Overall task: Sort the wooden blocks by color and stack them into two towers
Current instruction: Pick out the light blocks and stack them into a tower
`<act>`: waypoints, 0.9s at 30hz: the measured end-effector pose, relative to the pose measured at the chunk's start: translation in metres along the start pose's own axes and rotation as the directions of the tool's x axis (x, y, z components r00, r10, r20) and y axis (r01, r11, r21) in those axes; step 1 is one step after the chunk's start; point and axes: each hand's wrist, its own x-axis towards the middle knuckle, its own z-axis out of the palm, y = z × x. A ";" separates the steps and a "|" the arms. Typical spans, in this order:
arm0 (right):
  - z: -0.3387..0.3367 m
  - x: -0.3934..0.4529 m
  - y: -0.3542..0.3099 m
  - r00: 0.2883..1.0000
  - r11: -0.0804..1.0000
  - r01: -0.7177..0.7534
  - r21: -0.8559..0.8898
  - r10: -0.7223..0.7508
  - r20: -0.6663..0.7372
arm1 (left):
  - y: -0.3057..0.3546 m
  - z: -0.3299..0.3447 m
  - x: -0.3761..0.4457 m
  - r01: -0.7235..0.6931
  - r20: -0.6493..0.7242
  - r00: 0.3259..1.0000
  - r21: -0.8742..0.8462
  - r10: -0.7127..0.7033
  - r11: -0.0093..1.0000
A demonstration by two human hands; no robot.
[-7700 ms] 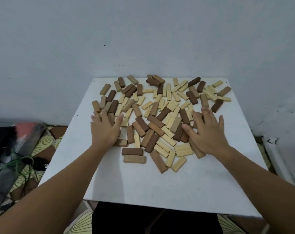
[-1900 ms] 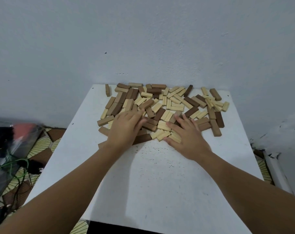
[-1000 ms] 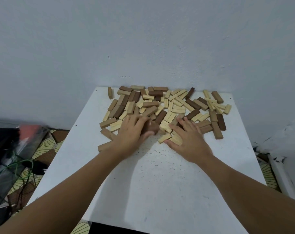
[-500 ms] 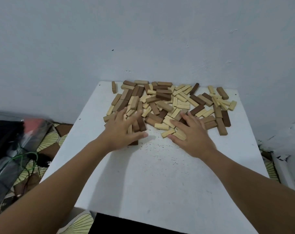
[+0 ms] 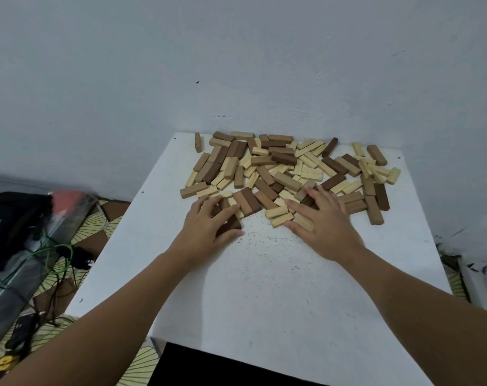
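Note:
Dark brown, mid-brown and pale wooden blocks (image 5: 285, 168) lie mixed in a flat heap on the far half of the white table (image 5: 264, 291). My left hand (image 5: 206, 229) lies palm down at the heap's front left, its fingers spread over a few dark blocks. One dark brown block (image 5: 232, 224) shows between its index finger and thumb. My right hand (image 5: 324, 227) lies flat at the heap's front right. Its fingers rest on pale blocks (image 5: 277, 212) and a dark one. No tower stands anywhere.
The table's far edge meets a grey wall (image 5: 236, 65). On the floor to the left are a black bag (image 5: 11, 215), plastic-wrapped items and green cable (image 5: 41, 252). The table's near half carries no blocks.
Both hands pushed the spread-out blocks away into a tighter heap by the wall. In the last half second my left hand slid dark blocks slightly toward me; the right hand stayed put.

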 end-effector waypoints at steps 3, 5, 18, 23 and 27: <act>0.000 0.000 0.000 1.000 1.000 0.000 0.006 0.000 -0.004 | 0.002 0.002 -0.003 -0.084 -0.112 0.990 -0.004 0.083 0.996; 0.001 0.000 0.000 1.000 1.000 -0.002 0.005 0.002 -0.005 | 0.004 0.004 -0.003 -0.128 -0.162 0.979 -0.001 0.126 0.992; 0.001 -0.002 -0.001 1.000 1.000 -0.002 -0.001 0.002 -0.020 | 0.019 -0.019 0.026 -0.188 -0.389 0.909 -0.060 0.150 0.980; 0.000 -0.001 -0.002 1.000 1.000 -0.009 -0.010 0.009 -0.010 | 0.054 -0.033 0.102 -0.184 -0.408 0.907 -0.162 0.104 0.970; 0.001 -0.002 -0.001 1.000 1.000 0.000 -0.015 0.000 -0.014 | 0.068 -0.037 0.132 -0.039 -0.142 0.990 -0.290 -0.002 0.956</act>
